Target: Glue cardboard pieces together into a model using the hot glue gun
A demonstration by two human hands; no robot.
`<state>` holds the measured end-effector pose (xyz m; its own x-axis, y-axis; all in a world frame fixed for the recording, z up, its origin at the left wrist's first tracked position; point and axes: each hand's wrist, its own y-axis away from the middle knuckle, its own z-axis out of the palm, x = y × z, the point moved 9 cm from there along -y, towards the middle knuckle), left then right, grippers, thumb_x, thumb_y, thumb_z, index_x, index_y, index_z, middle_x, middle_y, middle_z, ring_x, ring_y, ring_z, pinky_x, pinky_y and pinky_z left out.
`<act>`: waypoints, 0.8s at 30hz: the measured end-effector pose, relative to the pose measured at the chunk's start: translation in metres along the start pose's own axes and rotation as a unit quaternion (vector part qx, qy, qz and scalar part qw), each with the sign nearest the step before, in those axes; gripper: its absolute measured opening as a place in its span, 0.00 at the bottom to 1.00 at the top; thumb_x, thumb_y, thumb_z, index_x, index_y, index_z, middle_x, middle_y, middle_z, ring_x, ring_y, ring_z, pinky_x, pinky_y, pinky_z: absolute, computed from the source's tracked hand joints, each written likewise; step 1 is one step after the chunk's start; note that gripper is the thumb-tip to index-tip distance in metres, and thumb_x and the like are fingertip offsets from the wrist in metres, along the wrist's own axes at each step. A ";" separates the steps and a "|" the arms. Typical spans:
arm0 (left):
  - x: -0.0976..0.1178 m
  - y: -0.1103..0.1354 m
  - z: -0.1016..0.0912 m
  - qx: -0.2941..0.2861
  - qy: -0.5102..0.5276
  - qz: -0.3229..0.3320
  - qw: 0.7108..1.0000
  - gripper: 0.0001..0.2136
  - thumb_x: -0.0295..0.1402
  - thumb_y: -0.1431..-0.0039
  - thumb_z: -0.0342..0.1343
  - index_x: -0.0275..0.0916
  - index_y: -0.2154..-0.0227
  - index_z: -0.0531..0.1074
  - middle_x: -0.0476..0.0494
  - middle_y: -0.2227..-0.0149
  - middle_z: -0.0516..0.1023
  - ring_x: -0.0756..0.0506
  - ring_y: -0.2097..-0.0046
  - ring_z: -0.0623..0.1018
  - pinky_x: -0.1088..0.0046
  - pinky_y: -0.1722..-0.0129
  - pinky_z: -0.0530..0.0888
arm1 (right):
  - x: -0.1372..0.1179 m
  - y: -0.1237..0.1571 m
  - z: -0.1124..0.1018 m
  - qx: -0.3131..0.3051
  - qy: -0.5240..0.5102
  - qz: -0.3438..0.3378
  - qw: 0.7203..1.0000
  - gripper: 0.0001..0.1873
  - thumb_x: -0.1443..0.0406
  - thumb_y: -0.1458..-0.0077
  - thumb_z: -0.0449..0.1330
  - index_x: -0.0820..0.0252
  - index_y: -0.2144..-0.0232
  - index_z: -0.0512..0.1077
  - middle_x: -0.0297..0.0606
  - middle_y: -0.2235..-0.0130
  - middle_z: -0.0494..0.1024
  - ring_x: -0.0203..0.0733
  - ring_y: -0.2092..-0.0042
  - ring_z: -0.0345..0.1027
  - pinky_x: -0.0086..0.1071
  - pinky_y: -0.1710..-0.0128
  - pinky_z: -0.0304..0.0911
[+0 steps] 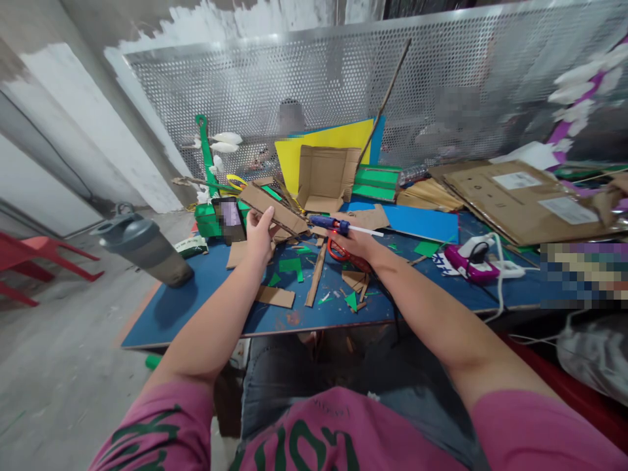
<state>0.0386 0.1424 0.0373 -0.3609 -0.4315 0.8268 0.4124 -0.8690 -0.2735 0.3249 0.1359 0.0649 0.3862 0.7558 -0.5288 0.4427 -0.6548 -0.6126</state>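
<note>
Blue counter is spanning frame centre, littered with scraps. Cardboard strip is sitting at centre, left hand gripping its lower end. Right hand is clasping the glue gun, its nozzle touching the strip. Bottle is standing centre left.

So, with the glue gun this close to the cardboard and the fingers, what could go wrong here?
1. The blue glue gun in the right hand points at the long brown cardboard strip held by the left hand; hot glue might reach the fingers.
2. Loose green paper scraps lie on the blue table below; drips could stick them down.
</note>
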 end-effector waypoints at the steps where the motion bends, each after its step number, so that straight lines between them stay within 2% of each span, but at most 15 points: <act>1: 0.000 0.000 0.000 -0.003 -0.002 0.004 1.000 0.26 0.46 0.50 0.78 0.46 0.57 0.71 0.49 0.56 0.80 0.48 0.58 0.82 0.71 0.58 0.82 | -0.001 0.000 0.000 -0.001 0.000 -0.003 1.000 0.19 0.47 0.32 0.61 0.54 0.60 0.78 0.42 0.59 0.83 0.53 0.56 0.75 0.45 0.51 0.72; 11: 0.003 0.004 0.002 0.012 -0.002 0.004 1.000 0.26 0.47 0.51 0.79 0.46 0.56 0.72 0.46 0.53 0.82 0.46 0.54 0.84 0.71 0.57 0.82 | -0.002 0.000 0.001 -0.006 0.008 0.007 1.000 0.19 0.46 0.33 0.61 0.54 0.61 0.78 0.42 0.60 0.84 0.53 0.57 0.76 0.43 0.52 0.72; 15: 0.004 0.003 0.001 0.012 0.001 0.001 1.000 0.27 0.47 0.52 0.79 0.47 0.55 0.72 0.47 0.55 0.82 0.46 0.55 0.84 0.69 0.55 0.83 | -0.002 -0.001 0.002 -0.014 0.012 0.000 1.000 0.19 0.46 0.32 0.60 0.53 0.60 0.79 0.41 0.61 0.84 0.52 0.57 0.77 0.43 0.53 0.72; 24: 0.002 0.000 -0.001 0.009 0.011 -0.009 1.000 0.28 0.47 0.51 0.79 0.46 0.54 0.71 0.52 0.62 0.80 0.50 0.61 0.82 0.72 0.56 0.82 | -0.003 -0.001 -0.001 -0.015 0.044 0.006 0.999 0.21 0.44 0.32 0.60 0.52 0.68 0.75 0.38 0.69 0.79 0.49 0.65 0.72 0.40 0.61 0.67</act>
<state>0.0371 0.1415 0.0390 -0.3865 -0.4205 0.8208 0.4206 -0.8724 -0.2489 0.3239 0.1340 0.0677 0.4617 0.7451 -0.4813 0.4613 -0.6652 -0.5871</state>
